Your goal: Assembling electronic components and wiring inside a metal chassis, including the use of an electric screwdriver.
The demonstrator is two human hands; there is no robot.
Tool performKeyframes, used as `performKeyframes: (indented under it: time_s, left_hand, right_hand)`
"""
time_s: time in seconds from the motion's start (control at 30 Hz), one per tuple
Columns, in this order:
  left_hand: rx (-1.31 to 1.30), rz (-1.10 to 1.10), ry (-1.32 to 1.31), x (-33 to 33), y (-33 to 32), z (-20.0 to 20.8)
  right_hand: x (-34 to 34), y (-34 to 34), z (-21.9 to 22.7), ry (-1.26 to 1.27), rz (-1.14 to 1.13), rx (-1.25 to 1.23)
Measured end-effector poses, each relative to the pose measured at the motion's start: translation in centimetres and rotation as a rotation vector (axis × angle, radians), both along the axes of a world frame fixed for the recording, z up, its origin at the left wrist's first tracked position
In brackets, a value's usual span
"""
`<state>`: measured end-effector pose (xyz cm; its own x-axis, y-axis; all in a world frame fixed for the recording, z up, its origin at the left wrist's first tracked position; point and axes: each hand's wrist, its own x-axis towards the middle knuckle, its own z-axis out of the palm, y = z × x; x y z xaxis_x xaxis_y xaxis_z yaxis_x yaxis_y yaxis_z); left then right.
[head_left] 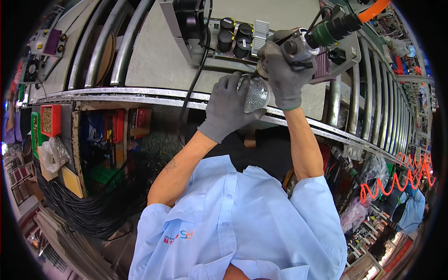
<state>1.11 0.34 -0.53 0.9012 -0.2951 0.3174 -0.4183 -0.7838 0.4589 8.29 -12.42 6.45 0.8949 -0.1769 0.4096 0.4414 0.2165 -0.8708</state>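
Note:
My left hand (228,109), in a grey glove, is wrapped round the side of a small round dish (257,94) heaped with shiny metal pieces, probably screws. My right hand (283,77), also gloved, grips an air screwdriver (294,49) with a metal head and a green and black hose end. An orange air hose (374,9) runs from it toward the upper right. The tool's lower end is close above the dish; whether it touches is hard to make out. Just beyond both hands lies an open electronic unit with black capacitors (226,40) and a silver heat sink (259,38).
A metal rail (154,99) edges the roller conveyor (128,44) between me and the unit. A black cable (195,77) hangs over it. To the left stand a red bin of small parts (50,119) and coiled black cables (88,205). An orange coiled hose (396,184) hangs at right.

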Motion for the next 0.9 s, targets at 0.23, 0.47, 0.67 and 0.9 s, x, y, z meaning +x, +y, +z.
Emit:
performKeyframes:
  time_s: [0.23,0.47,0.67,0.9]
  left_hand:
    - [0.048,0.001,0.025,0.2,0.1,0.6]
    - [0.058,0.008,0.03,0.2,0.0,0.8]
    - [0.0,-0.015,0.059,0.2,0.3,0.7]
    - [-0.002,-0.015,0.107,0.2,0.2,0.6]
  right_hand:
    - [3.5,-0.2,7.9,-0.127,-0.121,-0.051]
    - [13.5,-1.8,3.8,-0.493,-0.672,-0.408]
    - [13.6,-2.7,3.0,-0.387,-0.592,-0.449]
    - [13.9,-3.4,1.6,-0.412,-0.527,-0.469]
